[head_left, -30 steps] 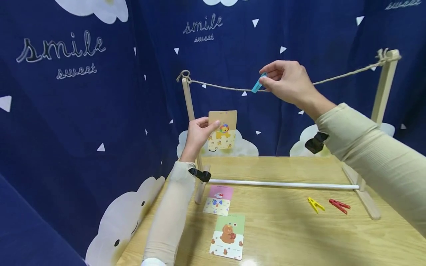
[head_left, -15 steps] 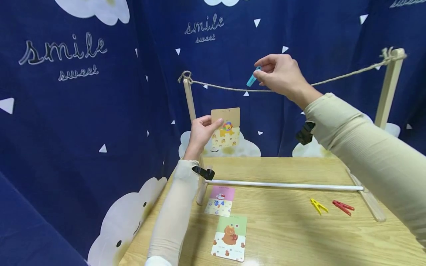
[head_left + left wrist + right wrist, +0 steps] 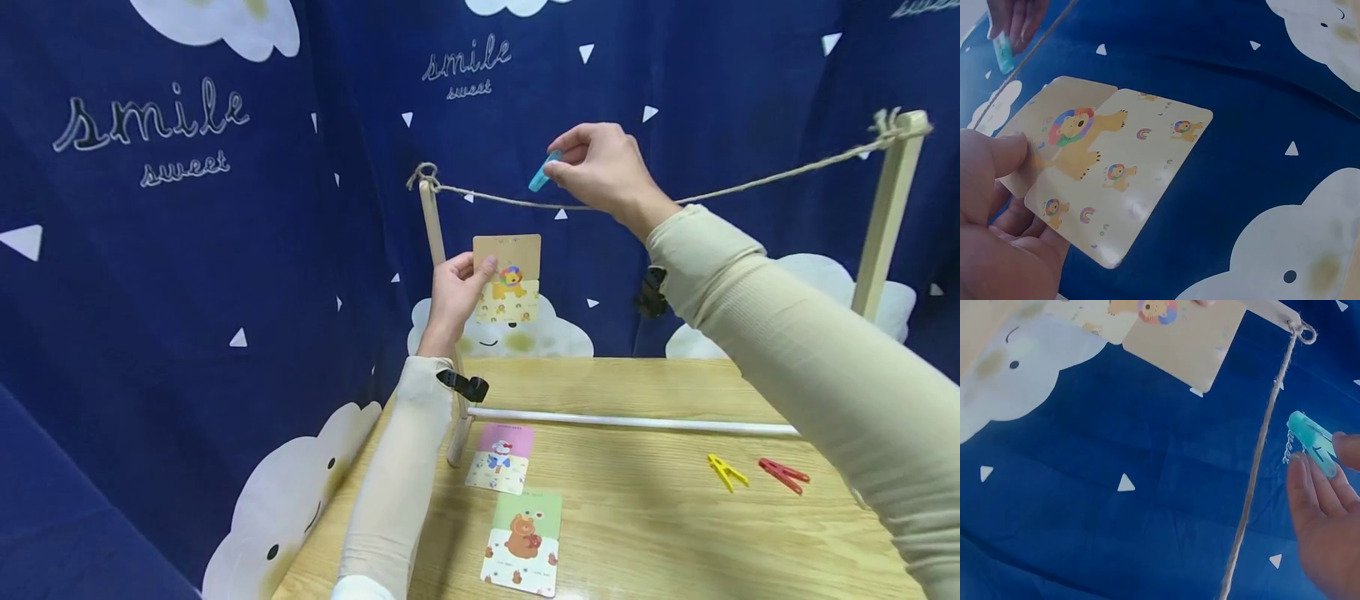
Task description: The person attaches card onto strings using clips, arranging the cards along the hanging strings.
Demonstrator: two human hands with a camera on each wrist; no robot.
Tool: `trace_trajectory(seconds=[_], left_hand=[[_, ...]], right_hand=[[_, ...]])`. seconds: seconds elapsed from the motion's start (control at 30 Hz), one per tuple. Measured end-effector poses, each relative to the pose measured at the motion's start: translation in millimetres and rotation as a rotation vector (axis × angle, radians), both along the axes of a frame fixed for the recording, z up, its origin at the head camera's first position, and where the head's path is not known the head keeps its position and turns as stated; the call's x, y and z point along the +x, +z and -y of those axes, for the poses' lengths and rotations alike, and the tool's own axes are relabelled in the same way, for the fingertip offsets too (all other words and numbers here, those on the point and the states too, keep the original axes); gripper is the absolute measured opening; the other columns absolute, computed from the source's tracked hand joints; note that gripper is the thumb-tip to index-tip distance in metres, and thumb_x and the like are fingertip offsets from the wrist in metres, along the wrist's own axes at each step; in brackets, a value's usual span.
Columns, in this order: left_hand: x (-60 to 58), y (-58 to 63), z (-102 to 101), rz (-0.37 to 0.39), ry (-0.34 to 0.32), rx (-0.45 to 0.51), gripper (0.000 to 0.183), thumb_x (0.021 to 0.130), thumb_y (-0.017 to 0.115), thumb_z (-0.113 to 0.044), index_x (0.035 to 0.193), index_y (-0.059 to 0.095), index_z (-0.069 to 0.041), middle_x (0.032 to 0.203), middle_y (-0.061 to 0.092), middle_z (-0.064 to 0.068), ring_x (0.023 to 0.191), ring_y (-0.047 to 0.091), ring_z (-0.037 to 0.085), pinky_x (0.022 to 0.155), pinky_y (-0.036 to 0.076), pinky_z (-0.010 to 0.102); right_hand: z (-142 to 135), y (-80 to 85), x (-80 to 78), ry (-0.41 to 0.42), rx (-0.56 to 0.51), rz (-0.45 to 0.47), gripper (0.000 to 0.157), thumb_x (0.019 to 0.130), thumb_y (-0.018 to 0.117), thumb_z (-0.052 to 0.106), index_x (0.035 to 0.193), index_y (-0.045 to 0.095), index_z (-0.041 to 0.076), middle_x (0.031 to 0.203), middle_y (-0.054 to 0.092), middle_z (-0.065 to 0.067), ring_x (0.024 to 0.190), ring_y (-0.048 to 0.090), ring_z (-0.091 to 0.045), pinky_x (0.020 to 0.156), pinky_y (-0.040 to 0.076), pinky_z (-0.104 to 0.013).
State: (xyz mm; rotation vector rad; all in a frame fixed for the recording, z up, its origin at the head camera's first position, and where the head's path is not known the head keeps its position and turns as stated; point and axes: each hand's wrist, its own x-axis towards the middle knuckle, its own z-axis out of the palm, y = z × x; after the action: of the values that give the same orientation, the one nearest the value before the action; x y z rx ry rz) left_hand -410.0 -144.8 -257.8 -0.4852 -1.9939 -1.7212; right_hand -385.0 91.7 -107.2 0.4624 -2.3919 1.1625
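While the left hand (image 3: 452, 293) pinched a rectangular tan-and-cream lion card (image 3: 519, 293), the right hand (image 3: 603, 167) pinched a turquoise plastic clothespin (image 3: 542, 174).
I could see the card below the beige twine (image 3: 1260, 447), the clothespin above it.

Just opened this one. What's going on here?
A person's left hand holds a lion card below a string tied between two wooden posts. The right hand pinches a turquoise clothespin, which is apart from the string. On the table lie a pink-topped card, a green-topped card, a yellow clothespin and a red clothespin.
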Motion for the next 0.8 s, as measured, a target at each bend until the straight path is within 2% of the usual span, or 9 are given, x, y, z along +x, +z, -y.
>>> trace_trajectory(seconds=[0.23, 0.4, 0.8], left_hand=[[-0.1, 4.5, 1.3, -0.004, 0.013, 0.036, 0.029, 0.101, 0.07, -0.028, 0.111, 0.074, -0.001, 0.086, 0.07, 0.003, 0.073, 0.06, 0.014, 0.061, 0.046, 0.022], [-3.0, 6.0, 1.4, 0.002, -0.005, 0.062, 0.028, 0.101, 0.069, -0.027, 0.111, 0.073, -0.001, 0.087, 0.072, 0.003, 0.073, 0.064, 0.013, 0.063, 0.05, 0.024], [-9.1, 15.1, -1.1, 0.014, -0.02, 0.127, 0.025, 0.102, 0.069, -0.023, 0.11, 0.071, 0.0, 0.094, 0.074, 0.01, 0.073, 0.069, 0.014, 0.066, 0.056, 0.025]], right_hand=[[19.5, 2.4, -3.5, 0.032, -0.021, -0.027, 0.035, 0.1, 0.067, 0.027, 0.132, 0.067, 0.012, 0.113, 0.073, -0.003, 0.095, 0.071, -0.011, 0.09, 0.056, -0.027], [27.1, 2.6, -5.3, 0.028, -0.016, -0.064, 0.031, 0.101, 0.067, 0.022, 0.129, 0.069, 0.01, 0.112, 0.074, -0.004, 0.094, 0.071, -0.01, 0.088, 0.056, -0.024], [33.4, 0.7, -9.3, 0.007, -0.004, -0.07, 0.027, 0.1, 0.069, 0.023, 0.124, 0.072, 0.011, 0.106, 0.074, -0.003, 0.093, 0.069, -0.011, 0.087, 0.055, -0.025]])
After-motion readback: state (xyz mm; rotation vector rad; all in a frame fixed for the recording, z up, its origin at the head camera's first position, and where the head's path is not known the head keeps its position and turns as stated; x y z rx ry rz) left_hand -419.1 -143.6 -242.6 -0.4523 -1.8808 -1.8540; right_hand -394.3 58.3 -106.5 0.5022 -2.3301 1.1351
